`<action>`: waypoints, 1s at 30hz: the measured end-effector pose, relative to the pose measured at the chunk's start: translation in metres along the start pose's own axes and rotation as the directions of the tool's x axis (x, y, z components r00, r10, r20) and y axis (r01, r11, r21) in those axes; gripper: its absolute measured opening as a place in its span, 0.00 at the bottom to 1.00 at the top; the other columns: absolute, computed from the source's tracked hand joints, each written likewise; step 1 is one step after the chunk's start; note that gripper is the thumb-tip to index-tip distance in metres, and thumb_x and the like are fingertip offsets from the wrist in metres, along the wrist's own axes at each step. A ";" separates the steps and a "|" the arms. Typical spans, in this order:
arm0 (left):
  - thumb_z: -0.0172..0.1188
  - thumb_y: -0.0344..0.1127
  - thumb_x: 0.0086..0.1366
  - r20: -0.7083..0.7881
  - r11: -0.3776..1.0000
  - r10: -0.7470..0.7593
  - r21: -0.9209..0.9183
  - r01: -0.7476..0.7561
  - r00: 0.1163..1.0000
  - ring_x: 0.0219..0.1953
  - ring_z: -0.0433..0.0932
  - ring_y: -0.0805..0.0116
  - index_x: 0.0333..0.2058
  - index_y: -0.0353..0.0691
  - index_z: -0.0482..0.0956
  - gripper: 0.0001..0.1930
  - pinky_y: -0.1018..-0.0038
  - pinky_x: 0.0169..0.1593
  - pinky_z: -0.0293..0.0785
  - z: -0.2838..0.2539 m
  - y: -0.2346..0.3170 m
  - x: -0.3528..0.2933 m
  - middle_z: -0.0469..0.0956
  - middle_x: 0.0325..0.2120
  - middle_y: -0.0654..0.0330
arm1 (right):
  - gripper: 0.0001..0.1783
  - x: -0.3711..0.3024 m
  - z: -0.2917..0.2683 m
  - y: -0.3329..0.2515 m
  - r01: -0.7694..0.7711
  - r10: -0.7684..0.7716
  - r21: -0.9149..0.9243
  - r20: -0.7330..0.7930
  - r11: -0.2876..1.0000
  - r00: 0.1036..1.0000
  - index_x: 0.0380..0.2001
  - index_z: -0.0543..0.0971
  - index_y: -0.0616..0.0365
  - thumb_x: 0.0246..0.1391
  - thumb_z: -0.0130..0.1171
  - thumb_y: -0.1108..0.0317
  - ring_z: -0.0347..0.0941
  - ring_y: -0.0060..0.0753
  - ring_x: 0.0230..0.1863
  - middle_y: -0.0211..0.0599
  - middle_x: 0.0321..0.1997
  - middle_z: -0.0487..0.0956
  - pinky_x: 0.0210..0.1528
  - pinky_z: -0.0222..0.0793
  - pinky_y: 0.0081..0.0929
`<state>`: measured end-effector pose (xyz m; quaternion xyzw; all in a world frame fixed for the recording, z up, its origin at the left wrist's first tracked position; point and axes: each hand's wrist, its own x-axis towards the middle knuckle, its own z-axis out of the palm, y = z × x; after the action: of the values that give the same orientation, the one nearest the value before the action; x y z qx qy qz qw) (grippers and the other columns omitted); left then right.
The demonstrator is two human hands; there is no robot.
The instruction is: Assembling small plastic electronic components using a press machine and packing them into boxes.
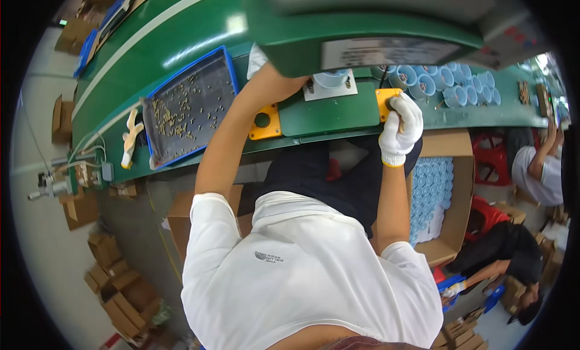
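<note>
My right hand point(401, 132), in a white knitted glove, rests at the right yellow button box point(383, 99). Its fingers are bent and held together over the box's button side. My left forearm point(241, 117) is bare and reaches under the green machine head point(362, 38). That head hides the fingers of my left hand point(283, 84). Beside them a light blue cup point(331, 78) stands on a pale plate point(347, 91) below the machine. The left yellow button box point(264, 121), with its dark button, sits by my left forearm, untouched by a visible hand.
A blue-rimmed tray point(181, 108) holds many small brass-coloured parts. A pale glove point(131, 138) lies left of it. Several light blue cups point(444, 78) stand on the green bench at right. A carton point(444, 253) of cups is below. Other people point(504, 247) work at right.
</note>
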<state>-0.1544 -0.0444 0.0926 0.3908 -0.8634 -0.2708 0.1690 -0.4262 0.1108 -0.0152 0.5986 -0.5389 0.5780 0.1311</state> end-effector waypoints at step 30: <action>0.75 0.52 0.68 -0.129 0.975 0.164 -0.128 -0.180 0.978 0.36 0.84 0.68 0.47 0.45 0.91 0.18 0.68 0.44 0.80 -0.024 0.017 0.010 0.89 0.36 0.62 | 0.13 0.007 -0.004 -0.004 -0.001 0.002 0.044 -0.017 0.999 1.000 0.43 0.86 0.62 0.53 0.64 0.77 0.85 0.58 0.51 0.46 0.46 0.87 0.60 0.80 0.49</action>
<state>-0.1593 -0.0509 0.1228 0.3170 -0.8615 -0.2911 0.2694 -0.4269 0.1115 -0.0063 0.5959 -0.5254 0.5950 0.1220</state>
